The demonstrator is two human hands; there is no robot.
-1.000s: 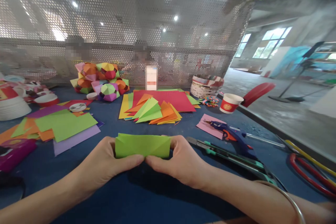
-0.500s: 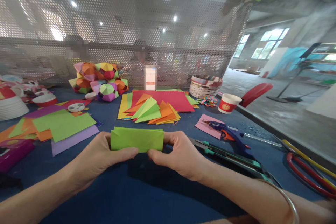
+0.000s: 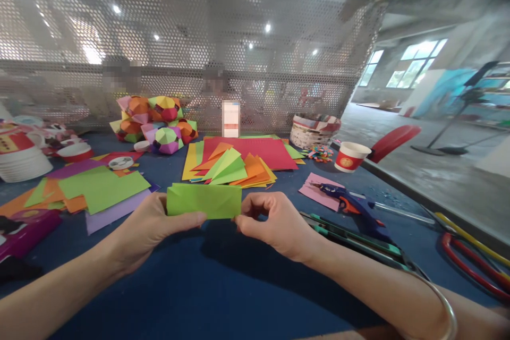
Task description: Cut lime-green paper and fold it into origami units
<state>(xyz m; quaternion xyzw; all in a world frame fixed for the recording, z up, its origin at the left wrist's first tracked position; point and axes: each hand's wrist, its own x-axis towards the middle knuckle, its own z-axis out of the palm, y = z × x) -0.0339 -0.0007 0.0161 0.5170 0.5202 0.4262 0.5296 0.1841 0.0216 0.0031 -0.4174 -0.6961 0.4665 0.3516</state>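
Note:
A folded strip of green paper (image 3: 204,201) is held up above the blue tabletop in the head view. My left hand (image 3: 149,234) is closed on its left end, thumb along the lower front and fingers hidden behind. My right hand (image 3: 281,226) pinches the lower right corner, with its thumb tip and curled fingers close to the edge. Just beyond the strip lie folded green and orange paper pieces (image 3: 255,170) on a red sheet (image 3: 266,151).
On the left are loose coloured sheets (image 3: 107,186), paper cups (image 3: 24,162) and folded paper balls (image 3: 165,138). To the right lie a glue gun (image 3: 354,204), box cutters (image 3: 358,241) and red-handled scissors (image 3: 470,265). A paper cup (image 3: 350,157) stands near the table edge.
My right hand has slid outward from the front of the strip to its right corner, its thumb drawing away from the left one. The strip is slightly higher and further left.

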